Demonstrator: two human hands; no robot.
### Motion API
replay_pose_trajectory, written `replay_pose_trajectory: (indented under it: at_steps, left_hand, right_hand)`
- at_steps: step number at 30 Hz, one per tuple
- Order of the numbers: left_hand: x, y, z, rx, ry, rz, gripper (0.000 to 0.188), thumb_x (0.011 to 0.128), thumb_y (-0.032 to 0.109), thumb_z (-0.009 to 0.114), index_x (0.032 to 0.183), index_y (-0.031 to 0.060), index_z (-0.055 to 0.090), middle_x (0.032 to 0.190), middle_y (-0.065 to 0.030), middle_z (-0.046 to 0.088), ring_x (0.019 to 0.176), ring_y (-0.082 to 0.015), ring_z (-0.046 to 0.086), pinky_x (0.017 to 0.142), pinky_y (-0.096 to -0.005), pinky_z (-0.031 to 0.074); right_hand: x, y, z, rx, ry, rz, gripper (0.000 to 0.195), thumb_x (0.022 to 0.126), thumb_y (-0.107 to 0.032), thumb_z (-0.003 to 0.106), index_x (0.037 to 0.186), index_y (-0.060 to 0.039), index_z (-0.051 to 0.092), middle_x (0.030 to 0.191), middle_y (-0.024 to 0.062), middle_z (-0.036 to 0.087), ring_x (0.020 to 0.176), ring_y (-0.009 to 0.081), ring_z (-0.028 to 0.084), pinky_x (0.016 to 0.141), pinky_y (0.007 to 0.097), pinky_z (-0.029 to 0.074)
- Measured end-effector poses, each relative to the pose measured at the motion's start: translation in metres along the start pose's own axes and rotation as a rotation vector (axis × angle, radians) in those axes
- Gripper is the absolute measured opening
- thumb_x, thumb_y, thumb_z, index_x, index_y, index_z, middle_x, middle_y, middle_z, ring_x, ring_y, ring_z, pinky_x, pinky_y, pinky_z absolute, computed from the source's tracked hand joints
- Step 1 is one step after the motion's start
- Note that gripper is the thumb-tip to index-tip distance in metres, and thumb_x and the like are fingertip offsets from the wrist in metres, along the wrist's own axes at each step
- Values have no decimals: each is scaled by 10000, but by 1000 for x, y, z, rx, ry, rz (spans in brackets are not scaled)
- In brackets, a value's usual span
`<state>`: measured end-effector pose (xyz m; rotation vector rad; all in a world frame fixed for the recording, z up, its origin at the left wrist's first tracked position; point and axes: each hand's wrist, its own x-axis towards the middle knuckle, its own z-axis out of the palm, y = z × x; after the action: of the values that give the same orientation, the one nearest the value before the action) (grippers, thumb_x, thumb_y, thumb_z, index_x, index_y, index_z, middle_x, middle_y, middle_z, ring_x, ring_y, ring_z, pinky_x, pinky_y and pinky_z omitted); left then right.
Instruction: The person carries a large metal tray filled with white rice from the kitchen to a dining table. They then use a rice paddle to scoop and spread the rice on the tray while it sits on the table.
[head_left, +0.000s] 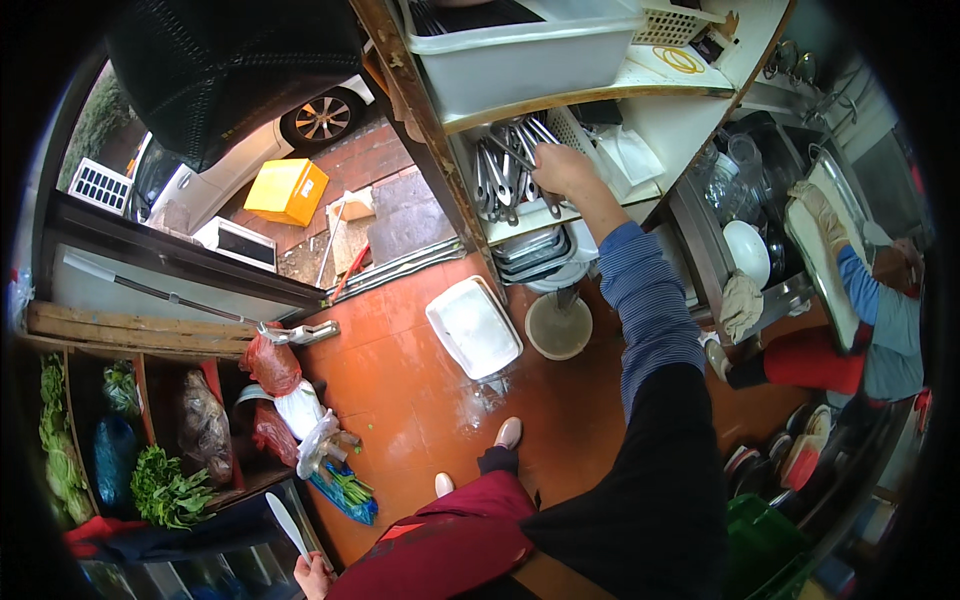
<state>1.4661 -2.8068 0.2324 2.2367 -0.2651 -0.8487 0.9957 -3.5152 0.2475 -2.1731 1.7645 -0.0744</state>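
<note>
My right hand (561, 169) reaches onto a shelf, at the handles of many metal utensils (502, 169) lying in a bunch. Its fingers are bent around or against one dark handle; whether they grip it is hard to tell. Low at the left, my left hand (315, 576) is closed around the lower end of a pale, long-bladed utensil (287, 525), which points up and away from me. Right of the bunch stands a perforated plastic basket (574, 135). A large white plastic tub (517, 67) rests on the shelf board above.
On the wet tiled floor lie a white plastic container (474, 327) and a round bucket (559, 325). Vegetable bins (142, 375) and bagged produce (300, 405) are at left, beside an open doorway. A co-worker (889, 322) at right handles a metal tray (825, 247) by a sink.
</note>
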Motion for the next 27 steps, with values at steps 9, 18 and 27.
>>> replay_pose_trajectory:
  at_steps: [9,18,27]
  left_hand:
    - [7,35,28,166,35,120,65,829,70,535,812,24,578,547,3,477,440,-85,435,406,-244,332]
    - [-3,82,66,176,-51,83,64,868,105,489,841,69,535,486,-7,428,334,-89,360,295,-236,255]
    - [3,86,81,162,-71,102,73,866,105,485,836,57,532,478,-4,419,326,-88,347,295,-234,240]
  right_hand:
    - [8,-5,20,167,159,121,285,791,-170,496,1020,-14,562,933,180,648,903,366,611,790,454,468]
    - [-21,26,0,1367,-245,155,126,890,-193,532,923,-77,570,566,-74,359,395,17,232,330,193,129]
    - [29,-5,4,860,68,115,244,875,-254,527,946,-23,557,699,3,489,478,74,389,389,229,290]
